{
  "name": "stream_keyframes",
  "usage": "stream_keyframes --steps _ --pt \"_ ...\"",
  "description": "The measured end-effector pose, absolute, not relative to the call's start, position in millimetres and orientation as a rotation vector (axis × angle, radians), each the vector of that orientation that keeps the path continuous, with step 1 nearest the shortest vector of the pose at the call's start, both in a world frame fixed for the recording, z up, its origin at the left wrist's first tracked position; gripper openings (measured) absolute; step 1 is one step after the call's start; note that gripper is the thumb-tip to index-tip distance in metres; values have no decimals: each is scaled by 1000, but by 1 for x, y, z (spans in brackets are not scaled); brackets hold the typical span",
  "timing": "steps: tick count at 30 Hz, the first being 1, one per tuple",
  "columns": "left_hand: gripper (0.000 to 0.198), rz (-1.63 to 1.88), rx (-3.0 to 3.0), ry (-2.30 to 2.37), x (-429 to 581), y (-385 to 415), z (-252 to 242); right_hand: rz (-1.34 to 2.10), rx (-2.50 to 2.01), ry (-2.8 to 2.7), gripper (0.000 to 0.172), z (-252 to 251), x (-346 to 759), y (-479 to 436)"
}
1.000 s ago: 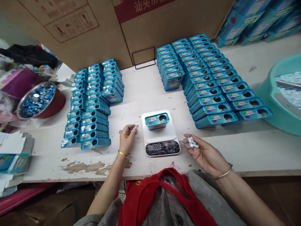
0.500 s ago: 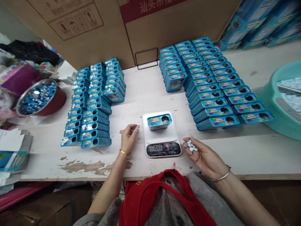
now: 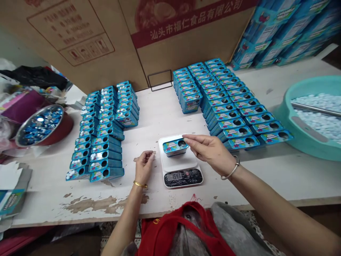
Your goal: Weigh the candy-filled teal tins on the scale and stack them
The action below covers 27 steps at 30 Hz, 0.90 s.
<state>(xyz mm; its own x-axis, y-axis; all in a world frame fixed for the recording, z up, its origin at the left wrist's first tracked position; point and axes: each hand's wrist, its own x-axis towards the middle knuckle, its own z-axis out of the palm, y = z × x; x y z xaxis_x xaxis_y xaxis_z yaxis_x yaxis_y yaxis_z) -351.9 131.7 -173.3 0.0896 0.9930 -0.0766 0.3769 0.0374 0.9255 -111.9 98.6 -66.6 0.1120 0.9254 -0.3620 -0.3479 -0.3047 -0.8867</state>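
Along the top of the frame stand brown cardboard cartons (image 3: 186, 32), one with a red band printed 汕头市福仁食品有限公司, and more boxes (image 3: 279, 32) are piled at upper right. Below them spreads a scuffed white table (image 3: 160, 106), with a teal basin (image 3: 282, 121) of pale mints (image 3: 319, 121) at far right and a metal bowl (image 3: 39, 124) of blue-wrapped pieces at left. Two blocks of blue tins fill the table, the left rows (image 3: 106, 142) showing white mints through round lid openings, the right rows (image 3: 229, 106) mostly dark through theirs. Their labels seem to begin "Caramelo"; the rest is too small to read. At centre sits a white kitchen scale (image 3: 176, 165), its display (image 3: 174, 176) reading about 154, last digit unclear. A single blue tin (image 3: 173, 147) rests on its platform. The biggest change is the right hand (image 3: 210, 151): it has moved from beside the scale to over the tin, and the mints it cupped no longer show. Its fingers (image 3: 194, 139) are extended, their tips at the tin's edge, though any contact is hard to tell. The left hand (image 3: 144, 167) rests near the scale, its fingers closed in a pinch on something too small to make out.
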Motion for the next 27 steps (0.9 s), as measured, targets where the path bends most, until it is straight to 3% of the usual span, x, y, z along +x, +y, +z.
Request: stream_keyframes --steps 2,5,6,10,12,17,21,27 --pt "39 900 1613 1365 -347 132 -158 1442 -1272 -583 42 -71 -107 92" --pt "72 833 2066 1135 -330 141 -126 1463 -1308 -494 42 -87 -100 74" --pt "74 758 2225 1039 -321 147 -115 1482 -1329 -464 42 -95 -98 68" --pt "39 581 2592 870 -270 186 -92 1536 -1379 -363 44 -130 -96 46" --pt "35 636 2646 892 -241 214 -92 1534 -1397 -332 46 -144 -95 40" --pt "35 626 2754 958 -176 276 -117 1515 -1416 -280 48 -163 -92 36" --pt "47 649 2835 1150 -155 291 -136 1536 -1425 -287 49 -167 -89 37" --pt "54 989 2744 1400 -223 274 -125 1581 -1469 -347 47 -171 -86 26"
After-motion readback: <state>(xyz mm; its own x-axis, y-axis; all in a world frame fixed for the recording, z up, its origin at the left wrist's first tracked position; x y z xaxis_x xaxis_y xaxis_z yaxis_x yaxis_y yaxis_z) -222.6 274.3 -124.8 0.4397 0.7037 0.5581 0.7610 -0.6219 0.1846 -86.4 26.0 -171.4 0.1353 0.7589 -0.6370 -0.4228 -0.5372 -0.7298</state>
